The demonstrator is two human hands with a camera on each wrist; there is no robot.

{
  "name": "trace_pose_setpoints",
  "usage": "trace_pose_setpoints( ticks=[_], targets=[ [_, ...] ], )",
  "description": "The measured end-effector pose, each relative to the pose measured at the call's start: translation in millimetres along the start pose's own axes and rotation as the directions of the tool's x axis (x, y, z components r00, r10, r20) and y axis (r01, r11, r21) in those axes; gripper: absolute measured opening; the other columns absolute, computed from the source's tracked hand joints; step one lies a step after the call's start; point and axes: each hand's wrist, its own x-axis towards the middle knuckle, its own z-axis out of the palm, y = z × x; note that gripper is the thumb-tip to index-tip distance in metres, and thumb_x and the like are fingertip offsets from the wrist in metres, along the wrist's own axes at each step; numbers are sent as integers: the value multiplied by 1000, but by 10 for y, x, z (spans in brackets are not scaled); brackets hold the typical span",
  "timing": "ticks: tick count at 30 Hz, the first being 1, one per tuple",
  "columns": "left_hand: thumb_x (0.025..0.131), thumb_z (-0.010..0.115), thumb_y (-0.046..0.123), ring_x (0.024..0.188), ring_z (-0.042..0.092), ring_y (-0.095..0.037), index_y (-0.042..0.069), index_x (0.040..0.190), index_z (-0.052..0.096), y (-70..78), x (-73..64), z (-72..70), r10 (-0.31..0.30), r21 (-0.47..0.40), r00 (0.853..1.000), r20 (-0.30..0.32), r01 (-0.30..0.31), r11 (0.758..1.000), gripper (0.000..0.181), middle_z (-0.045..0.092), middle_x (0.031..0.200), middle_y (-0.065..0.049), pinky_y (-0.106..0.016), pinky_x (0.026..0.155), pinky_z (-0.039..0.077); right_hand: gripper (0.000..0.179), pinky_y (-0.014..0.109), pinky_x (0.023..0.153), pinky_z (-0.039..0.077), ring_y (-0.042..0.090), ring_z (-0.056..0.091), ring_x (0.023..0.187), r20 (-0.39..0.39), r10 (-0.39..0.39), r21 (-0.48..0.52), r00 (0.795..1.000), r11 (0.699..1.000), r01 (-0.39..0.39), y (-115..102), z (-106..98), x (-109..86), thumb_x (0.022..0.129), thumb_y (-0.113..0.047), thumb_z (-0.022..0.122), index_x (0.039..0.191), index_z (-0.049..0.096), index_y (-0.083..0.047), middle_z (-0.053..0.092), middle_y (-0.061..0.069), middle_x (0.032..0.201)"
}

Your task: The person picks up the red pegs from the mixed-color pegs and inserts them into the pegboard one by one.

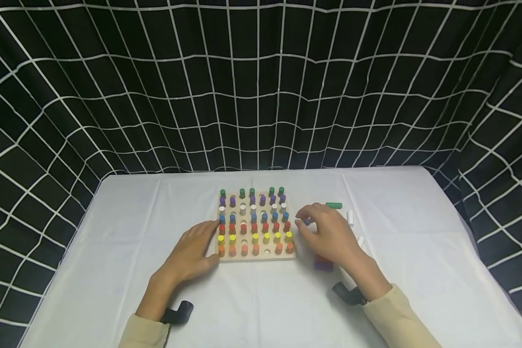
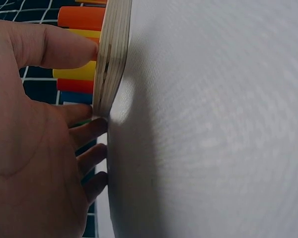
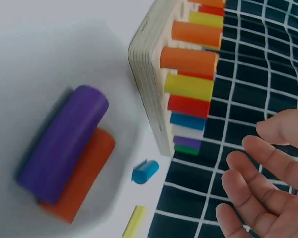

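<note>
A wooden pegboard (image 1: 256, 258) holds rows of green, purple, white, blue, red, yellow and orange pegs, and several holes show between them. My left hand (image 1: 193, 251) rests along the board's left side, with the thumb at the front corner and the fingers further back. In the left wrist view, the thumb tip meets the layered wooden edge (image 2: 111, 54). Just right of the board hovers my right hand (image 1: 330, 232), its fingers loosely bent and holding nothing. Below those fingers a blue peg (image 3: 145, 171) lies on the cloth.
A purple peg (image 3: 64, 144) and an orange peg (image 3: 82, 178) lie side by side near the right wrist. Beyond the right hand are a green peg (image 1: 334, 205) and white pegs (image 1: 350, 218). A yellow peg (image 3: 134, 221) shows too. White cloth (image 1: 261, 304) covers the table; a black gridded curtain (image 1: 261, 111) surrounds it.
</note>
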Motion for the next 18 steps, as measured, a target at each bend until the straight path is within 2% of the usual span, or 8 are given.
trace_pose_setpoints(
  ticks=[7, 13, 18],
  targets=[
    [90, 62, 31, 162, 31, -36, 11, 166, 34, 29, 6, 37, -5, -11, 1000, -4, 5, 1000, 83, 40, 171, -12, -58, 135, 25, 13, 46, 82, 60, 26, 72, 100, -15, 73, 25, 997, 997, -73, 85, -108, -163, 98, -21, 71, 108, 78, -14, 78, 4, 108],
    [91, 62, 33, 163, 29, -34, 11, 166, 33, 32, 23, 86, -13, -7, 1000, 14, 14, 1000, 84, 38, 172, -11, -57, 135, 24, 14, 48, 82, 61, 28, 73, 99, -48, 40, 16, 998, 999, -39, 151, -179, -202, 97, -18, 73, 108, 78, -11, 79, 6, 109],
    [90, 62, 33, 162, 31, -35, 11, 166, 34, -3, 24, 57, -19, 14, 1000, -6, 19, 1000, 84, 39, 171, -12, -58, 135, 24, 15, 50, 82, 61, 29, 74, 100, -73, 31, 9, 997, 1000, -30, 188, -234, -162, 97, -16, 72, 110, 78, -11, 79, 7, 109]
  ],
)
